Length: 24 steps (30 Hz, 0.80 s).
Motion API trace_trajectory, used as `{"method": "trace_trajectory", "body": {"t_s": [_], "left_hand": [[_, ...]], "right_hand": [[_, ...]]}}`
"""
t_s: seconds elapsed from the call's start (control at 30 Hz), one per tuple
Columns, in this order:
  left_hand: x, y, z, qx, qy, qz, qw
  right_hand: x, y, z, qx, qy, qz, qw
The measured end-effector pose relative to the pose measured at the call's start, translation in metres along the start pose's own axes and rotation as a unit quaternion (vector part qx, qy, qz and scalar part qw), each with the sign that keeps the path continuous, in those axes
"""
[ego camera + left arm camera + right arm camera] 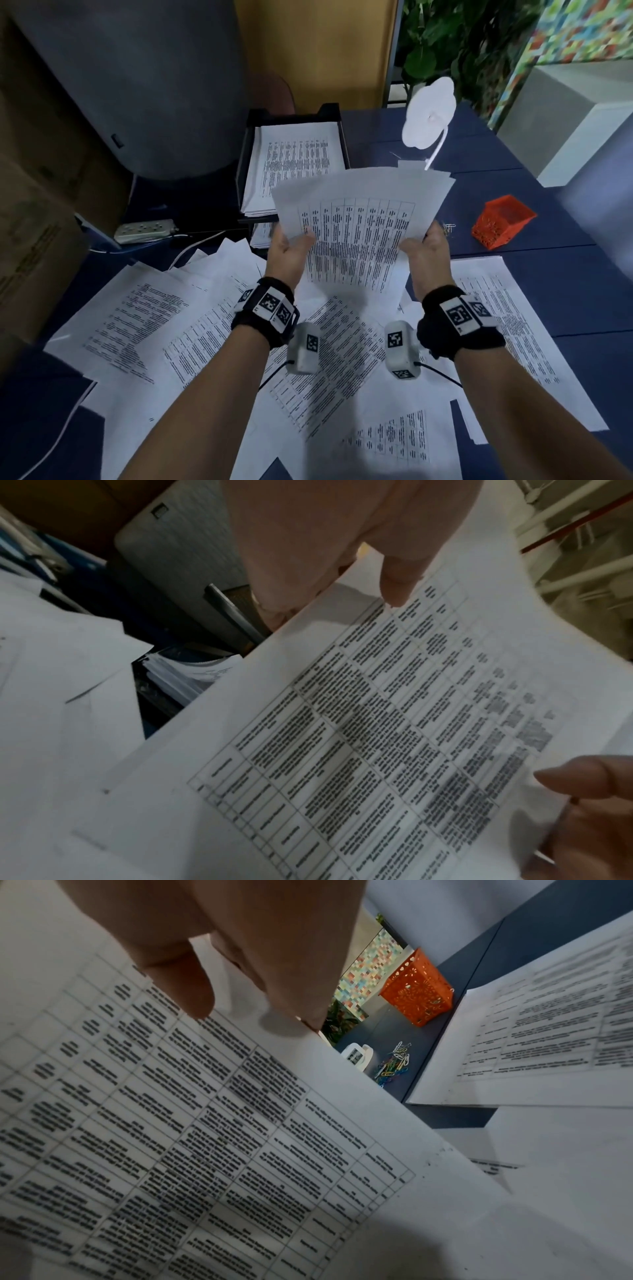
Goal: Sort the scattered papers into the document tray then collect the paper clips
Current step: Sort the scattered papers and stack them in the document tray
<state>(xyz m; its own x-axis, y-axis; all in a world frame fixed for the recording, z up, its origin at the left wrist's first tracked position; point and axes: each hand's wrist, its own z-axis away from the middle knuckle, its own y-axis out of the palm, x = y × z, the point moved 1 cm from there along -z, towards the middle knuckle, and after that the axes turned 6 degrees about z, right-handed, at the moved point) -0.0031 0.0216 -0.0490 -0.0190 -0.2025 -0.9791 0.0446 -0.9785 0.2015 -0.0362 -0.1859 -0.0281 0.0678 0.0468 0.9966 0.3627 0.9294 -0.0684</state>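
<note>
Both hands hold a small sheaf of printed papers [356,226] in the air above the desk. My left hand [291,245] pinches its left edge, thumb on top [397,588]. My right hand [423,245] pinches the right edge, thumb on the printed side [185,988]. The held sheets [377,737] [205,1137] show tables of text. Behind them stands the black document tray [245,161] with a stack of sheets inside. Scattered papers [164,329] cover the desk below my arms. Coloured paper clips [394,1064] [448,229] lie in a small heap right of the held sheets.
An orange perforated basket [501,221] [416,996] stands at the right on the blue desk [513,192]. A white desk lamp [430,118] rises behind the held sheets. A power strip [145,230] and cables lie at the left beside a grey bin [137,89].
</note>
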Motion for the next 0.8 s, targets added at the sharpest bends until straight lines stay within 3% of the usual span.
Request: {"method": "trace_trajectory", "body": {"t_s": [0.1,0.37,0.47,0.6,0.7,0.8], "left_hand": [[0.008,-0.001,-0.003,0.004,-0.028,-0.022,0.999],[-0.013,-0.011,-0.026,-0.07,0.017,-0.035,0.997],[-0.03,-0.022,-0.042,-0.115,-0.01,-0.048,0.992],[-0.047,-0.039,-0.06,-0.125,-0.027,-0.076,0.989],[-0.053,-0.047,-0.068,-0.122,-0.035,-0.076,0.989],[-0.049,-0.051,-0.063,-0.108,-0.085,-0.107,0.985]], "right_hand": [[-0.003,0.002,-0.001,0.007,0.001,0.014,1.0],[-0.012,0.008,-0.018,0.033,0.023,0.053,0.998],[-0.022,0.013,-0.02,0.081,0.053,0.088,0.991],[-0.031,0.024,-0.02,0.147,0.144,0.125,0.971],[-0.027,0.034,-0.025,0.147,0.17,0.083,0.971],[-0.014,0.046,-0.031,0.128,0.164,0.064,0.976]]}}
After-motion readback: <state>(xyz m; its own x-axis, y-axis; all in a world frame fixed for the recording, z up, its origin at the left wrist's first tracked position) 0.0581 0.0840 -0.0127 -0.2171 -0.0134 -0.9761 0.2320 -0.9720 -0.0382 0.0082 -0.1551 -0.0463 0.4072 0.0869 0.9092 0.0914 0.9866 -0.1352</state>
